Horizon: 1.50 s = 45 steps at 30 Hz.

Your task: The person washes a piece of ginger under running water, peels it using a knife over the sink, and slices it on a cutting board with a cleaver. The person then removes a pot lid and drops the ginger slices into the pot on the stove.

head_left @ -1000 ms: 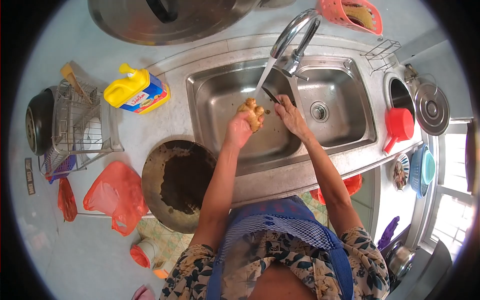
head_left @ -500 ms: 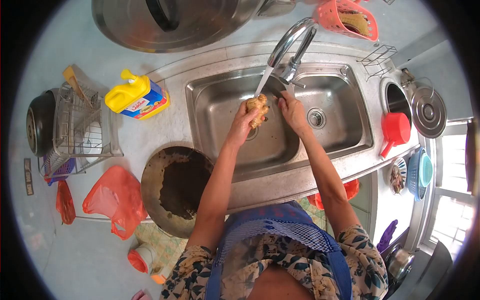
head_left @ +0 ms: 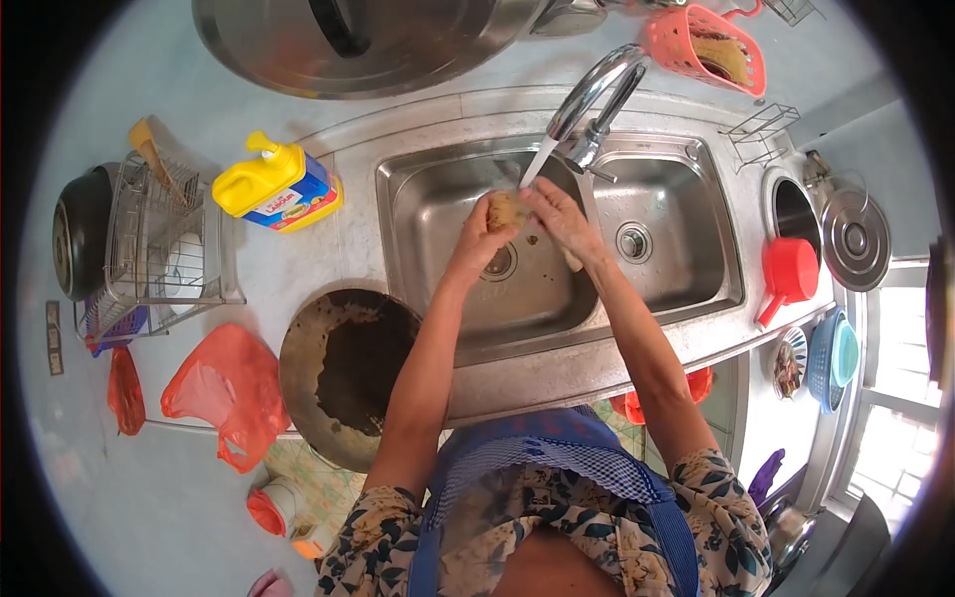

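My left hand (head_left: 478, 239) is closed around a knobbly piece of ginger (head_left: 506, 213), held over the left basin of the steel sink (head_left: 468, 323). Close against the ginger is my right hand (head_left: 560, 221), its fingers curled. A knife's pale handle end (head_left: 573, 262) appears to stick out below that hand; the blade is blurred and mostly hidden. Water (head_left: 538, 162) runs from the chrome faucet (head_left: 587, 95) onto the ginger and the fingers. Small dark bits lie near the drain under the hands.
A yellow detergent jug (head_left: 277, 186) and a wire dish rack (head_left: 159, 239) stand on the left counter. A blackened wok (head_left: 343, 373) overlaps the front edge, beside a red plastic bag (head_left: 229, 388). At the right are a red dipper (head_left: 791, 267) and a round metal lid (head_left: 856, 231).
My right hand has come down and left against the ginger, and the dark blade seen earlier is now hardly visible. The ginger has turned in my left hand. The view has shifted slightly.
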Motion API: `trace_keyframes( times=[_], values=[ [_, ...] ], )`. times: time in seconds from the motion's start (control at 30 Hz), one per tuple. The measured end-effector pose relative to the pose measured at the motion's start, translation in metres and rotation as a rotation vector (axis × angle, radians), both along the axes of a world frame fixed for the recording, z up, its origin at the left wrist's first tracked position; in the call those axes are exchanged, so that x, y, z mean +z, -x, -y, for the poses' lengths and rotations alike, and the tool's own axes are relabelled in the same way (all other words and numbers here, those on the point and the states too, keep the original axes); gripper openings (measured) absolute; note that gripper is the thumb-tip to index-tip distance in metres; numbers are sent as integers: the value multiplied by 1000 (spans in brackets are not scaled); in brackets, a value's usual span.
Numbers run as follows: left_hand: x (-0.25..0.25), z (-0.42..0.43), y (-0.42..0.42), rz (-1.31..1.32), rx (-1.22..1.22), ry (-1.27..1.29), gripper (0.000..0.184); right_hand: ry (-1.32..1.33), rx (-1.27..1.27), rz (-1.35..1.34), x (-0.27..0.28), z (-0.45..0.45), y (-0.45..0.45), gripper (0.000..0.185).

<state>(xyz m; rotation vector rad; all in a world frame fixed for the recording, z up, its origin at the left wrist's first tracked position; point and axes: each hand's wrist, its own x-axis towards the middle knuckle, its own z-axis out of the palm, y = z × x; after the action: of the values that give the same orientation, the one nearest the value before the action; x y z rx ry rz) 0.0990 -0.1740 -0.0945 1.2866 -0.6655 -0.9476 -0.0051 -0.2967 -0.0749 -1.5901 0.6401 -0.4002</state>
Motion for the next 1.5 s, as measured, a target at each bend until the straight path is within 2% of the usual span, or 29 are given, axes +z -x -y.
trace_keyframes(
  times=[0.1, 0.13, 0.23, 0.33, 0.4, 0.5, 0.6, 0.7, 0.8, 0.9, 1.0, 1.1, 1.2, 1.3, 1.4, 1.43, 1.5],
  values=[
    [7, 1, 0, 91, 13, 24, 45, -297, 15, 133, -10, -3, 3, 12],
    [7, 3, 2, 20, 82, 50, 44, -415, 10, 181, -18, 0, 4, 10],
    [-2, 5, 14, -175, 245, 93, 41, -695, -213, 339, -15, -24, 2, 11],
    [-12, 5, 24, -398, 300, 125, 36, -673, -269, 394, -16, -44, 4, 16],
    [-16, 4, 25, -625, 313, 197, 33, -521, -179, 269, -21, -45, 12, 10],
    [-21, 0, 15, -695, 196, 277, 32, -303, -50, 90, -17, -34, 27, 5],
    [-16, -5, 4, -801, 86, 316, 32, -134, -70, 134, -10, -12, 32, 12],
    [-4, -10, 2, -724, 55, 201, 29, 313, 8, -97, 12, 0, 32, 14],
    [6, -11, 4, -514, -10, 75, 30, 560, 154, -138, 39, -5, 25, 16],
    [4, -9, 3, -403, -103, -19, 34, 831, 276, -67, 28, -9, 17, 15],
    [12, -12, 9, -300, -12, -79, 35, 1002, 146, -71, 1, -1, 13, 15],
    [-5, -18, 21, -317, 77, -93, 37, 914, 35, -171, -32, 28, 12, 16],
    [-20, -28, 8, -326, 105, -140, 39, 594, 54, -204, -36, 17, 22, 14],
    [-25, -31, 12, -181, 101, -39, 44, -131, 25, 27, -43, 0, 21, 20],
    [-15, -30, 20, -234, 32, 46, 44, -238, 86, 74, -22, -25, 22, 28],
    [-16, -31, 19, -351, -1, 47, 41, 20, 103, 13, -18, -29, 24, 33],
    [-16, -31, 14, -579, -66, 51, 36, 327, 141, 61, -10, -34, 26, 36]
  ],
)
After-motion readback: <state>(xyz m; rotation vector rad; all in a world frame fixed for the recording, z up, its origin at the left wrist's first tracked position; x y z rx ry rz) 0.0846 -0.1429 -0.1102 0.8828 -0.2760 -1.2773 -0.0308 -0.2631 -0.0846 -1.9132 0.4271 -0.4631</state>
